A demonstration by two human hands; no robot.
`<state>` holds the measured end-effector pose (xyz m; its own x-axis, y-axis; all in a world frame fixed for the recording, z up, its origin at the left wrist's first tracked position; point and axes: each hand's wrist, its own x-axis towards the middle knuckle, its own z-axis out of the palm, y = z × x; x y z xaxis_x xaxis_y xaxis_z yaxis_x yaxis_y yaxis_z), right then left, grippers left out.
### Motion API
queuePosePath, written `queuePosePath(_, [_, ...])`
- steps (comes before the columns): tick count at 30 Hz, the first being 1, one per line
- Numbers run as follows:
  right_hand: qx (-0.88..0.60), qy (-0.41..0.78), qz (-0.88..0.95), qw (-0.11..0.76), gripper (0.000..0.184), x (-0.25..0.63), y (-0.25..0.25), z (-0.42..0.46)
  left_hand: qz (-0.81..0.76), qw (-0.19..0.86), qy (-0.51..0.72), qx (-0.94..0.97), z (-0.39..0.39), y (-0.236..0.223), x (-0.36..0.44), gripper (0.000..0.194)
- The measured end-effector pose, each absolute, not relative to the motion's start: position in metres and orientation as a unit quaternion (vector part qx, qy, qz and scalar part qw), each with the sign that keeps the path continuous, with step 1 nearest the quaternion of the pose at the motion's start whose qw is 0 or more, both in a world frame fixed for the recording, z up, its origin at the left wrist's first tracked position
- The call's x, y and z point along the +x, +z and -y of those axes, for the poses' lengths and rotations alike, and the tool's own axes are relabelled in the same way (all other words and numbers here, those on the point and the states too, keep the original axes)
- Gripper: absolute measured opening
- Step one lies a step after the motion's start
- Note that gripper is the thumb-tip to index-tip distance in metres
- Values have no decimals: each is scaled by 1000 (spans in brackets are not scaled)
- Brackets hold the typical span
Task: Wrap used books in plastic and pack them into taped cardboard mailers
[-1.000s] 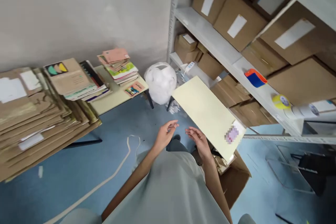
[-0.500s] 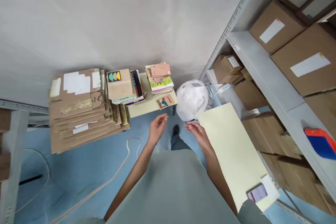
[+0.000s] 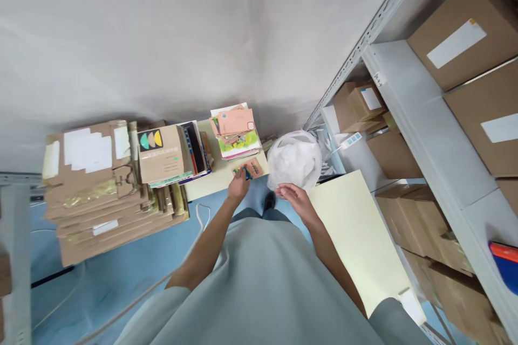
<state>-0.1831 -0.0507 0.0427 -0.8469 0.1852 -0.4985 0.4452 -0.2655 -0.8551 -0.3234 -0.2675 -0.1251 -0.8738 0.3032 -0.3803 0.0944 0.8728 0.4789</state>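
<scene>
My left hand (image 3: 238, 187) reaches the low table, its fingers closed at the near left corner of a small orange booklet (image 3: 254, 167) with a colourful picture on its cover. The booklet lies at the table's front edge, partly hidden by my fingers. Just behind it stands a pile of booklets (image 3: 238, 140) with pink-orange ones on top. My right hand (image 3: 294, 197) hangs in the air, fingers loosely stretched and holding nothing, in front of a white plastic bag (image 3: 297, 156).
Flattened cardboard boxes (image 3: 93, 188) are stacked at the left, next to a pile of books (image 3: 164, 156). A pale tabletop (image 3: 352, 232) is at my right. Grey shelving (image 3: 429, 113) with cardboard boxes rises beyond it. A cable (image 3: 162, 280) crosses the blue floor.
My left hand has moved forward onto the small booklet. My right hand has come slightly left, nearer the bag. The view has shifted, and the phone on the right tabletop is out of sight.
</scene>
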Motion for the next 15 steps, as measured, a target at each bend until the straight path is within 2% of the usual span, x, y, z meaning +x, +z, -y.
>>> queuePosePath(5, [289, -740, -604, 66, 58, -184, 49, 53, -930, 263, 195, 166, 268, -136, -333, 74])
queuePosePath(11, [324, -724, -608, 32, 57, -172, 62, 69, -923, 247, 161, 245, 279, -136, -329, 52])
queuePosePath(15, [334, -722, -606, 4, 57, -158, 65, 86, -917, 254, 146, 272, 290, -130, -324, 49])
